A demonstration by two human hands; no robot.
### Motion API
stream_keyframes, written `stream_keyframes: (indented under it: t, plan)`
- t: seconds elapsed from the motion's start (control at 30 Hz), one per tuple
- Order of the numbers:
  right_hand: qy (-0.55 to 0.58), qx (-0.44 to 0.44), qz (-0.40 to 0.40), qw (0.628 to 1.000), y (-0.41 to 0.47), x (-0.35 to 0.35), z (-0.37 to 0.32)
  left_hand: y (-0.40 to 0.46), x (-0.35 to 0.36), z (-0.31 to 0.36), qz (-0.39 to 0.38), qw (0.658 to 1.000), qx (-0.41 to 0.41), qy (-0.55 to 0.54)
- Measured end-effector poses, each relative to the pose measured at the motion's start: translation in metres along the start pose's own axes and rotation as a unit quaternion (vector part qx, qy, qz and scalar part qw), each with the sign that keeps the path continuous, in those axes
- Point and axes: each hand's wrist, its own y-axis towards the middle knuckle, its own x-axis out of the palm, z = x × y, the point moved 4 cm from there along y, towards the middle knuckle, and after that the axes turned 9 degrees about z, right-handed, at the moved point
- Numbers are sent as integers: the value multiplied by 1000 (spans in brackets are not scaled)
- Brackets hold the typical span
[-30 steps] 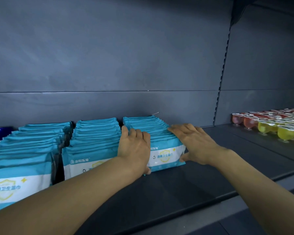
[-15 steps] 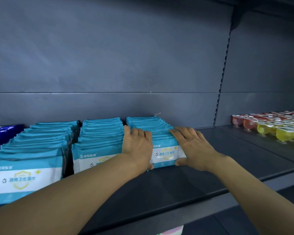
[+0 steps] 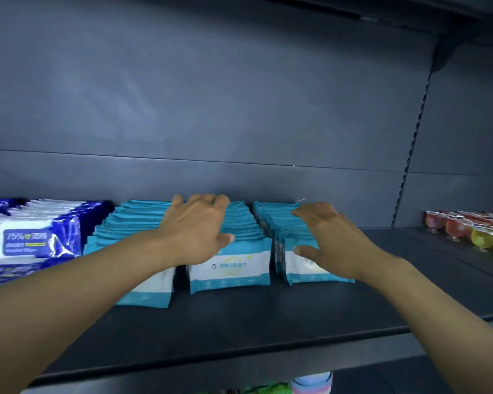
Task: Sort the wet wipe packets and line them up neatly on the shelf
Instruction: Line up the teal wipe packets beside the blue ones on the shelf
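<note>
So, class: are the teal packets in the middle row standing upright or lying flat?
Upright, leaning back slightly. The front packet of the middle row shows its whole label face, and the top edges of those behind it line up in turn.

A big "75%" followed by Chinese characters is showing in pale print on the front of the dark blue wipe packs (image 3: 37, 240) at the left. The teal wipe packets (image 3: 230, 268) are carrying a line of Chinese print, too blurred to read.
</note>
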Motion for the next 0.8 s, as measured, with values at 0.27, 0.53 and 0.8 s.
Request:
stream_keyframes:
  t: [0.27,0.53,0.8]
  plan:
    - [58,-77,31,995,6,9,-118,-81,-18,-110,-71,995,-64,41]
    - [-25,-69,-2,997,28,38,-193,-123,12,-148,-63,994,-89,-29]
    - [-116,-37,-3,993,35,58,-211,-131,35,-158,31,989,-98,-107]
